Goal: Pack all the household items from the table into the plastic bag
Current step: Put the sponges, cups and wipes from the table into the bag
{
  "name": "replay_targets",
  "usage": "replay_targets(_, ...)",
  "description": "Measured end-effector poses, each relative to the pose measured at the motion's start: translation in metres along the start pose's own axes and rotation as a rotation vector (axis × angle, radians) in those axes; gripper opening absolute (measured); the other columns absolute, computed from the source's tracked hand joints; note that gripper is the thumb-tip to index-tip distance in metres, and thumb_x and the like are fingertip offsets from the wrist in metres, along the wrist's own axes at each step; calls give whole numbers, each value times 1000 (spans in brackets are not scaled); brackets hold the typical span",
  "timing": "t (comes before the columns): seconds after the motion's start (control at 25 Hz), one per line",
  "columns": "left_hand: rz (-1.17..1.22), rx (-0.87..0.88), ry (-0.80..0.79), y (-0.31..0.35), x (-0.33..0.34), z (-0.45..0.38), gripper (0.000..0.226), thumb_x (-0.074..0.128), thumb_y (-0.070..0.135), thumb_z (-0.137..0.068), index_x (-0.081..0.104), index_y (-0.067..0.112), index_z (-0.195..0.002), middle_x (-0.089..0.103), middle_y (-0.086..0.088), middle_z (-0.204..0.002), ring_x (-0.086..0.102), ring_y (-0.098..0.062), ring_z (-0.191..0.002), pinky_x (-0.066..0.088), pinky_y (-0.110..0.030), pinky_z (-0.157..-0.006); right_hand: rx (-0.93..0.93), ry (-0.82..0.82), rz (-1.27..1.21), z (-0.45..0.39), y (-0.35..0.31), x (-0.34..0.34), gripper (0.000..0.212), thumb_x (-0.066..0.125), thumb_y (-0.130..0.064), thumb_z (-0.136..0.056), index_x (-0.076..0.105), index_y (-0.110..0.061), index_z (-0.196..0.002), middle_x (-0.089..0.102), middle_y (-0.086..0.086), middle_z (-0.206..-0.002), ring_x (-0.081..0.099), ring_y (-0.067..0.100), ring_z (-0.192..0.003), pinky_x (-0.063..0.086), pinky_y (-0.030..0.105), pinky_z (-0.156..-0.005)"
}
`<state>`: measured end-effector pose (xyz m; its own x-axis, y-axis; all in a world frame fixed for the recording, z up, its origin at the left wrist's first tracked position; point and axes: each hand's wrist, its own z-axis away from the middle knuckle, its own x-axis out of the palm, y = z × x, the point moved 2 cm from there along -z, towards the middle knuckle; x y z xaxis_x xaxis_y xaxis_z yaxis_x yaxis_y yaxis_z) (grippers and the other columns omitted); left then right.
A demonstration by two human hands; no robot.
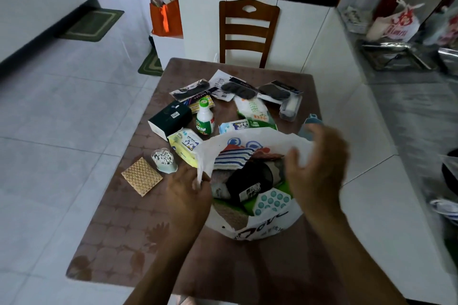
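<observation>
White plastic bag (pixel 270 224) sits near the table's (pixel 119 230) front edge, mouth open, already holding a striped cloth (pixel 233 160), a dark roll (pixel 250 183) and a teal-dotted pack (pixel 271 202). I see my left hand (pixel 188 188) pinching the bag's left rim, while my right hand (pixel 319 168) hovers at the right rim, fingers loosely spread and blurred, gripping nothing I can make out. Beyond the bag lie a woven mat (pixel 141 176), a cotton-swab cup (pixel 164 160), a green-capped bottle (pixel 205 116) and a dark box (pixel 170 117). A wooden chair (pixel 247 32) stands behind.
</observation>
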<state>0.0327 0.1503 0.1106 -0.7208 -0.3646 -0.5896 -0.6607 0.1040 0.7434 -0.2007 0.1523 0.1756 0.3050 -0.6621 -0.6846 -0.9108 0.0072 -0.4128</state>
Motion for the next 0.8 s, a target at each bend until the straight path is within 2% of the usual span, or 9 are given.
replay_targets(0.12, 363, -273, -78, -4, -8, -14, 14, 57, 12, -81, 65, 23, -77, 62, 0, -64, 55, -18, -55, 47, -38, -49, -269, -690, 39, 22, -41, 71, 35, 47, -26, -94, 51, -25, -129, 54, -2, -133, 48, 20, -121, 37, 43, -107)
replay_targets(0.16, 381, -266, -105, -1, -11, -15, 19, 58, 7, -82, 65, 23, -78, 63, 0, -67, 56, -19, -57, 46, -38, -50, -271, -911, 191, 26, -41, 92, 38, 45, -25, -97, 49, -25, -135, 49, -1, -141, 43, 24, -129, 29, 46, -112)
replay_targets(0.24, 379, -196, -146, 1, -18, -17, 14, 59, 8, -82, 66, 20, -81, 65, 1, -72, 58, -22, -62, 49, -40, -53, -146, -1138, 425, 23, -30, 116, 43, 44, -22, -98, 45, -24, -140, 41, 3, -148, 36, 31, -135, 25, 50, -115)
replay_targets(0.28, 386, -147, -176, 1, -23, -18, 7, 61, 17, -82, 67, 20, -83, 66, 2, -74, 60, -19, -63, 51, -39, -55, -57, -1133, 445, 20, -23, 119, 43, 44, -23, -97, 45, -23, -140, 40, 5, -149, 35, 32, -135, 28, 50, -114)
replay_targets(0.36, 406, -94, -226, -6, -27, -16, 19, 58, 39, -87, 68, 24, -84, 68, 4, -77, 63, -15, -67, 52, -31, -57, -22, -950, 319, 15, -20, 115, 42, 46, -25, -96, 50, -19, -137, 45, 7, -146, 38, 32, -134, 35, 49, -111)
replay_targets(0.52, 420, -461, -83, -58, -16, -13, 26, 50, 42, -96, 70, 29, -85, 71, 7, -78, 66, -11, -71, 51, -16, -58, -67, -557, -190, 16, -41, 91, 21, 54, -14, -94, 68, -12, -110, 67, 6, -119, 58, 23, -111, 50, 40, -98)
replay_targets(0.64, 123, -671, -46, -119, -5, -17, 8, 62, 26, -90, 67, 21, -94, 70, 4, -86, 66, -17, -79, 56, -30, -66, 21, -556, -435, 15, -45, 90, 17, 56, -6, -92, 70, -13, -100, 67, -2, -105, 60, 14, -100, 52, 34, -91)
replay_targets(0.72, 15, -711, -79, -158, -1, -27, 12, 65, 18, -86, 64, 12, -96, 67, -4, -89, 64, -25, -82, 49, -26, -61, 138, -589, -496, 14, -38, 98, 18, 56, -6, -93, 69, -17, -97, 62, -15, -98, 58, 4, -93, 53, 30, -87)
replay_targets(0.8, -117, -682, -160, -187, 2, -43, 27, 69, 18, -84, 62, 5, -106, 67, -15, -101, 64, -35, -92, 50, -32, -67, 248, -623, -503, 15, -30, 104, 17, 56, -9, -94, 69, -21, -96, 60, -19, -98, 59, 4, -96, 53, 31, -88)
